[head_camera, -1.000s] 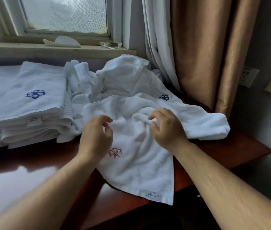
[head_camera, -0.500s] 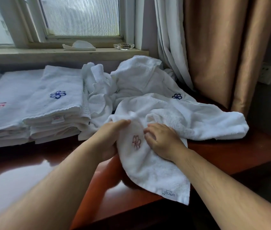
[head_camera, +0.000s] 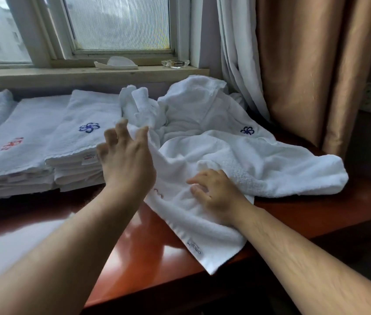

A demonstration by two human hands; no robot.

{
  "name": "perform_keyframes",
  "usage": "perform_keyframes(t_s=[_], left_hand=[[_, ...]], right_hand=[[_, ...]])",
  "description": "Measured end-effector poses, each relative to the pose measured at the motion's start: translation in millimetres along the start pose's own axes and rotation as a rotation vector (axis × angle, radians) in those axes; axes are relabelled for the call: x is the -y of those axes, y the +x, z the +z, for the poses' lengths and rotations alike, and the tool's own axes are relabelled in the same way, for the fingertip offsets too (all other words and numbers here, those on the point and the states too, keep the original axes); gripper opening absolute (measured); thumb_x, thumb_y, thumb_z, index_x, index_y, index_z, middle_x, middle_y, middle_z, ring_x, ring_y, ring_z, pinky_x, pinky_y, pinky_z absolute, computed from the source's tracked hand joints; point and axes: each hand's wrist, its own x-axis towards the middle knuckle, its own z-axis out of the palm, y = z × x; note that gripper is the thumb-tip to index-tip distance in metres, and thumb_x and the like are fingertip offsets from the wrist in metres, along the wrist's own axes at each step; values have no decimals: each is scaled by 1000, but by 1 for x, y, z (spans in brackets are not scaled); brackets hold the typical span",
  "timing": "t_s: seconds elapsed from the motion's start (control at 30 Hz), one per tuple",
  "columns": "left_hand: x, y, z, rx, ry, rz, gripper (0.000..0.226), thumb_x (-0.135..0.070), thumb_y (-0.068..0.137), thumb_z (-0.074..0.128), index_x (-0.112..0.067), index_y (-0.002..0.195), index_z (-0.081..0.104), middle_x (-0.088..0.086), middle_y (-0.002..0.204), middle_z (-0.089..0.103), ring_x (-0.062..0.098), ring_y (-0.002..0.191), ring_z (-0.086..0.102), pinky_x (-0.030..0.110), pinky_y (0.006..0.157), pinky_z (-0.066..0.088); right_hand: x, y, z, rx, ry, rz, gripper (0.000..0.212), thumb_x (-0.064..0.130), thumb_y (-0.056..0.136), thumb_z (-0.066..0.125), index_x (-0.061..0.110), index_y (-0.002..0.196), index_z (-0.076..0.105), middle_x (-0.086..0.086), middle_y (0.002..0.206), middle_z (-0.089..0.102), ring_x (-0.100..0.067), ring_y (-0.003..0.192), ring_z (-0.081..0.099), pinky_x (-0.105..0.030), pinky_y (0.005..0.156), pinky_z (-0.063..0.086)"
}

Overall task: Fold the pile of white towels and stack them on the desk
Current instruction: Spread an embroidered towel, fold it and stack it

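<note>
Where the left hand (head_camera: pixel 126 164) grips the towel (head_camera: pixel 202 219), its emblem (head_camera: pixel 158 193) is half-hidden

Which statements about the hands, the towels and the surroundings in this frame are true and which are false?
1. The right hand, fingers curled into the cloth, rests on the white terry towel draped over the front edge of the reddish-brown wooden desk. True.
2. The folded white towel stacks sit at the desk's right end. False: they are at the left, and the unfolded white towel pile lies to their right.
3. A clear glass dish stands on the windowsill. True.
4. The tan curtain covers the window. False: it hangs beside it, at the right.
5. The left hand lies flat on the desk. False: it is raised, fingers spread.
</note>
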Motion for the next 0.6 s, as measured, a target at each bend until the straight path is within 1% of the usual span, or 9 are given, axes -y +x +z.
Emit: perform_keyframes(t_s=[0.03,0.1,0.17,0.2,0.23,0.3,0.4,0.53,0.6], left_hand=[[1,-3,0,-17,51,70,74,-10,79,65,-31,145,40,9,152,23,35,134,24,49,104,32],[0,-10,4,41,37,265,61,-14,85,63,-28,142,46,6,147,36,31,131,36,43,103,39],[-7,-26,17,284,-109,323,47,-33,95,59,-29,142,50,3,141,46,26,126,47,40,102,44],[-12,-35,26,445,-163,265,52,-47,97,53,-29,146,46,3,144,46,27,129,46,41,106,42],[-17,-44,35,580,-181,186,63,-61,95,45,-29,150,38,4,150,41,29,133,41,44,110,37],[-22,-55,52,701,-116,116,87,-83,84,28,-31,153,27,5,160,24,33,142,25,55,115,23],[-16,-53,62,779,-42,221,113,-99,60,16,-40,156,10,2,167,-2,33,151,4,64,116,3],[4,-31,59,906,0,372,115,-99,54,28,-52,154,-3,-4,168,-13,29,154,-7,61,121,-1],[14,-21,55,957,30,428,123,-101,46,33,-55,153,-6,-7,168,-15,26,155,-10,58,122,0]], right_hand=[[-1,0,-1,-59,-12,-23,27,32,100,55,24,121,70,-3,125,63,-23,117,47,-34,104,36],[-6,1,-4,-157,-142,-16,24,27,96,57,19,112,73,-4,116,66,-25,109,51,-40,100,42],[-12,2,-4,-177,-265,52,28,28,95,54,20,114,72,-5,124,64,-27,114,50,-40,102,41],[-15,2,-3,-166,-285,81,30,29,95,54,21,118,71,-5,129,62,-27,119,49,-40,106,39],[-18,2,-2,-153,-276,94,32,29,96,53,22,122,70,-4,133,61,-27,123,47,-39,109,36],[-25,2,-3,-144,-215,99,34,25,97,51,22,126,69,-4,139,59,-26,130,44,-40,114,32],[-38,4,-10,-148,-289,161,36,28,100,43,23,128,65,-2,151,49,-24,141,34,-42,117,24],[-51,6,-25,-35,-499,248,46,45,101,30,27,133,57,7,160,33,-27,150,16,-48,122,11],[-53,5,-28,-16,-537,243,48,50,100,33,29,136,55,7,162,29,-29,150,14,-49,122,9]])
